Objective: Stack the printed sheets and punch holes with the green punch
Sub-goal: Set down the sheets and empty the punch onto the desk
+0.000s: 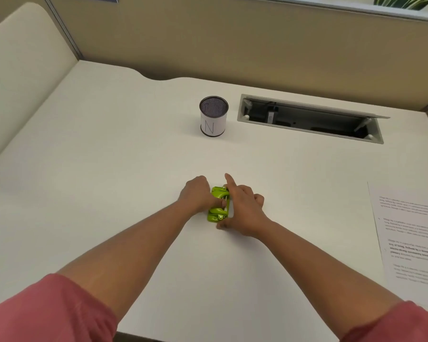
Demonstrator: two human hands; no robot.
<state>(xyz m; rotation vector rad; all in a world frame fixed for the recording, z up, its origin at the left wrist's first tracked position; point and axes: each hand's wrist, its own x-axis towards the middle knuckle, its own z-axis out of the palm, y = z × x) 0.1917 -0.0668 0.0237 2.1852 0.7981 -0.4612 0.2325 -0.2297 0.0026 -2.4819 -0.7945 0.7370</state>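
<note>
both hands hold the green punch (219,204) in the middle of the desk (109,169), a bit toward the near edge. the left hand (197,193) has its grip closed on the punch's left side. the right hand (242,206) has its grip pinched on the right side, with one finger pointing up. the punch is small, bright green, with shiny metal bars in the middle. the printed sheets (410,233) lie flat at the desk's right edge, well apart. a round cup (213,116) stands near the far edge.
</note>
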